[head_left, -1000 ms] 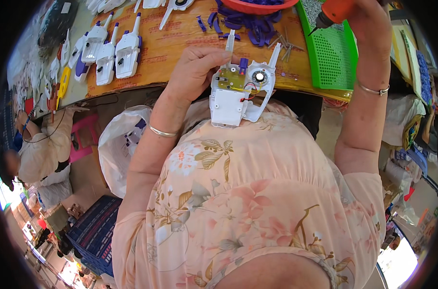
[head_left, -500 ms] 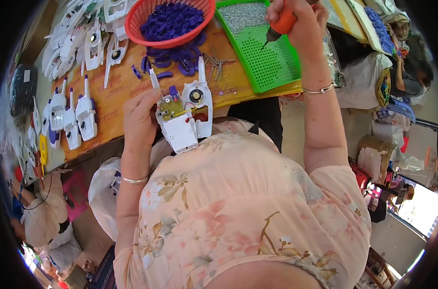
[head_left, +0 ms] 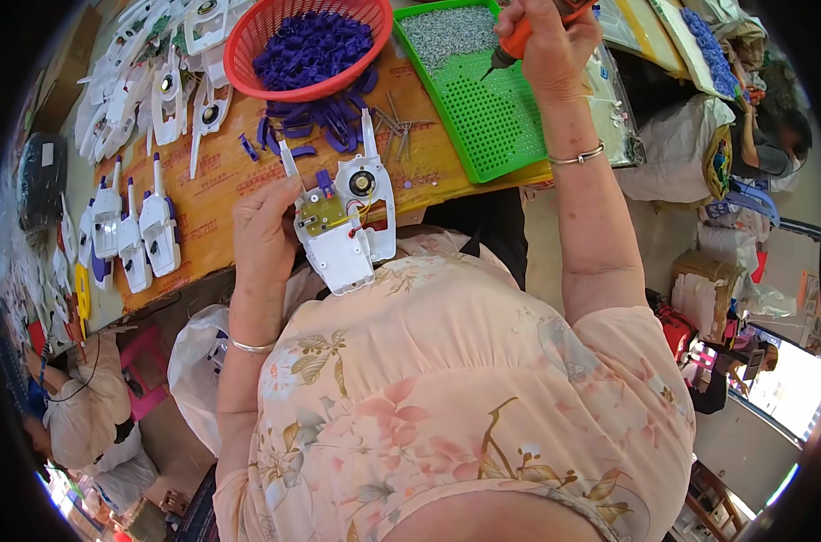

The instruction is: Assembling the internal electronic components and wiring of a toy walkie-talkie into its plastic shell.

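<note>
My left hand [head_left: 264, 221] grips the edge of an open white plastic housing [head_left: 338, 260] at the table's front edge. A green circuit board [head_left: 320, 213] with a purple piece lies in that half. Thin wires run from the board to the other white half [head_left: 367, 176], which carries a round black speaker [head_left: 362, 184]. My right hand [head_left: 555, 54] is closed around an orange electric screwdriver [head_left: 516, 41], its dark bit pointing down and left above the green tray [head_left: 508, 144]. Whether a screw sits on the bit is too small to tell.
Small screws fill the tray's far end [head_left: 451, 36]. A red basket [head_left: 233, 56] of purple parts stands beside it, with loose purple parts [head_left: 334, 126] and metal pins [head_left: 394, 122] in front. Several assembled white units [head_left: 160, 230] and a pile of white housings [head_left: 121, 90] lie left. Co-workers sit nearby.
The screwdriver in my right hand has shifted slightly left relative to the tray. My left hand still holds the housing; the whole view has tilted a little.
</note>
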Available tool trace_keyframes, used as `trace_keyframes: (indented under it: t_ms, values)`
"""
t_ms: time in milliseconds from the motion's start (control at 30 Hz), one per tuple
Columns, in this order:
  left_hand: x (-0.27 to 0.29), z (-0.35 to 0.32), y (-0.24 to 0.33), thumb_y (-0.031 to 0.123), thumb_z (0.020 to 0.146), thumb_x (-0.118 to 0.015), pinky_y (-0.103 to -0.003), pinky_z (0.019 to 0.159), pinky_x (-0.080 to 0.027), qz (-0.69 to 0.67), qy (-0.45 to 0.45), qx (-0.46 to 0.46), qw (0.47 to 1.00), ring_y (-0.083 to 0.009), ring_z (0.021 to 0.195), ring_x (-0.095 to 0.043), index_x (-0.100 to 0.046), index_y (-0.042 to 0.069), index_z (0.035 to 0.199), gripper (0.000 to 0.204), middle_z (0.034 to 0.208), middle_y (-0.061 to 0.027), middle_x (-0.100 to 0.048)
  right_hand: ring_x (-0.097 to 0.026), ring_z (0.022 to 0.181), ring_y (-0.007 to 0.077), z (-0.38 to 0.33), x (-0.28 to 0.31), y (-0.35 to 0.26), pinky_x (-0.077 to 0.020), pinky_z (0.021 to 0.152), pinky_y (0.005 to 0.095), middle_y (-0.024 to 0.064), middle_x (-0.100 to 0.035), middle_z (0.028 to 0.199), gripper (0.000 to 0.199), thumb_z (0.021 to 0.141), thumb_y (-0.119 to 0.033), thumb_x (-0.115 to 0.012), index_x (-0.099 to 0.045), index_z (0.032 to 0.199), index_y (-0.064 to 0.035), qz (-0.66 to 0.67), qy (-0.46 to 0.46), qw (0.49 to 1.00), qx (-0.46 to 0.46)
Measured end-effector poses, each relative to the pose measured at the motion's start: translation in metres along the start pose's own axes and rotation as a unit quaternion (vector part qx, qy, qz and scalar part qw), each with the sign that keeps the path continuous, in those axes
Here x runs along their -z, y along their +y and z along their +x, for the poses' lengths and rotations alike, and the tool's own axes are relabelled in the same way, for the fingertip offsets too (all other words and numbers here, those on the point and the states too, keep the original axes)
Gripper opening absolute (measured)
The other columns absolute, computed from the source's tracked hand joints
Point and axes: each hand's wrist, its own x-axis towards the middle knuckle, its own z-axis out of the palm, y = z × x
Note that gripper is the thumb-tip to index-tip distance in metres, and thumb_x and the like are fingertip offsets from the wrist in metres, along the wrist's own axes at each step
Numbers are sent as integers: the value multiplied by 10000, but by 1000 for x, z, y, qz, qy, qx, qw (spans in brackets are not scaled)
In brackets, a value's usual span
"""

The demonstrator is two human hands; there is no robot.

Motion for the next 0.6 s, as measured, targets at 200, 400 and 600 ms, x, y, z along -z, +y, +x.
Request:
trace_keyframes:
  t_ms: [200,400,600]
  values:
    - [-2,0,2,110,877,-590,-258,679,-501,-4,-4,1,1000,-126,733,-615,-672,-63,935,200,831,-81,-665,-533,515,112,0,4,12,-446,472,243,38,-551,678,134,860,-132,-600,-501,847,-42,17,-6,1000,3]
    - [-3,1,3,108,877,-586,-255,664,-500,0,3,8,1000,-125,715,-613,-669,-68,932,203,815,-81,-662,-531,509,112,-1,1,9,-448,469,245,34,-551,686,130,852,-119,-606,-498,860,-47,30,7,1000,-3]
    - [1,1,2,124,872,-590,-266,677,-509,10,-5,13,1000,-141,736,-626,-662,-70,947,221,844,-95,-666,-530,511,111,0,3,5,-445,470,243,33,-547,680,123,854,-118,-598,-498,854,-45,-6,-6,1000,-17]
